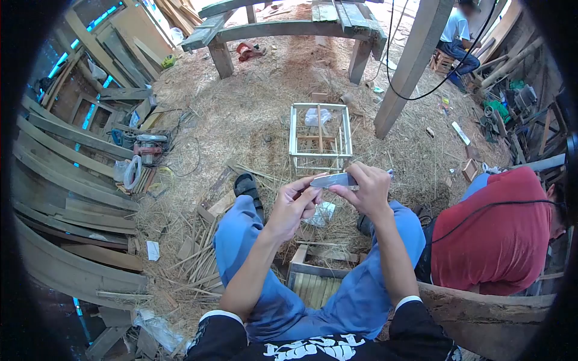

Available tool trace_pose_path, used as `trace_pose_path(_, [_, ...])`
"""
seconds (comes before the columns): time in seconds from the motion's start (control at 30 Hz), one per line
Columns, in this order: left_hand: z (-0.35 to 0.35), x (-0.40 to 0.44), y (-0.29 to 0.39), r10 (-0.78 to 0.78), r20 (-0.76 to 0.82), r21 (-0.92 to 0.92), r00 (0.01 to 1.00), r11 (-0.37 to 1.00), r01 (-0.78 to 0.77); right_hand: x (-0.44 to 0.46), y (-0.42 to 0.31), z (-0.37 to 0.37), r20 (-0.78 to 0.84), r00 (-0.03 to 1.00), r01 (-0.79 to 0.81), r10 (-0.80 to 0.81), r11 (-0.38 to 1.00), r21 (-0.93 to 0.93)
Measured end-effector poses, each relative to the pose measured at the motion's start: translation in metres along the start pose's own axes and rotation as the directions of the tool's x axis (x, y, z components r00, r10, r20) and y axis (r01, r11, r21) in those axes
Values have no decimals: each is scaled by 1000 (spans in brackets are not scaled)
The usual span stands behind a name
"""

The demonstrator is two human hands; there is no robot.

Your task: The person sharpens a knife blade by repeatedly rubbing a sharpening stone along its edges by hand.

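Observation:
In front of my knees, a grey metal blade that looks like a knife (pixel 335 180) lies almost level. My right hand (pixel 368 185) is closed around its right end, thumb along the lower edge; a small pale end shows past the fingers. My left hand (pixel 293 207) pinches at the blade's left tip with thumb and forefinger, its other fingers curled. Whether a small piece also sits in the left fingers, I cannot make out. Below my hands, between my legs, stands a wooden frame (pixel 299 254) with slats.
A pale slatted wooden frame (pixel 293 137) stands on the shavings-covered floor ahead, before a workbench (pixel 289 30). A person in red (pixel 490 237) bends close on my right; another person (pixel 456 36) sits far back. Power tools (pixel 149 147) and boards (pixel 84 207) lie left; a post (pixel 415 66) rises ahead.

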State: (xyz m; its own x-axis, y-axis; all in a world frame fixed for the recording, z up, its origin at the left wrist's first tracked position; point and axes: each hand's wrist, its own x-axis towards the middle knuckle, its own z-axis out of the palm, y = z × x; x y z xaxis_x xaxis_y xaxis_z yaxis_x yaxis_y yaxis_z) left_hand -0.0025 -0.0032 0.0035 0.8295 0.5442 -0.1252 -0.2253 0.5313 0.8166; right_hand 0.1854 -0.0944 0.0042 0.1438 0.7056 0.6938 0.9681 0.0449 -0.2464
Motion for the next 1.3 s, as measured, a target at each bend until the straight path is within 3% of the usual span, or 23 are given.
trace_pose_path(0.17, [-1,-2,3,-7,21,-3,1000,1000,8,1,2,-3,-23,997,-68,67,997,-29])
trace_pose_path(0.27, [1,-4,2,-32,25,-7,999,999,32,4,18,-16,-76,970,-236,231,970,-66])
trace_pose_path(0.4, [1,-4,3,-52,28,-4,998,999,52,4,16,-20,-71,973,-224,219,973,-61])
trace_pose_path(0.6, [-4,-9,2,-81,31,100,996,992,78,8,43,-33,-200,823,-551,532,833,-48])
trace_pose_path(0.73, [-3,-6,1,-73,-65,55,995,996,77,-5,30,-27,-96,869,-487,485,873,-4])
trace_pose_path(0.87, [0,-3,-4,-55,-108,67,993,996,62,-2,6,-16,27,966,-257,255,959,120])
trace_pose_path(0.97, [-3,0,-13,-34,-105,104,994,994,45,-8,-1,6,41,982,-188,184,939,288])
trace_pose_path(1.07, [3,2,-14,-34,-85,141,996,989,46,-1,-9,1,126,963,-268,239,902,337])
trace_pose_path(1.2, [12,3,-13,-28,-95,202,995,978,47,1,4,0,252,885,-453,392,597,662])
trace_pose_path(1.3, [10,5,-15,-31,-78,226,996,973,48,1,6,-5,357,833,-520,422,378,766])
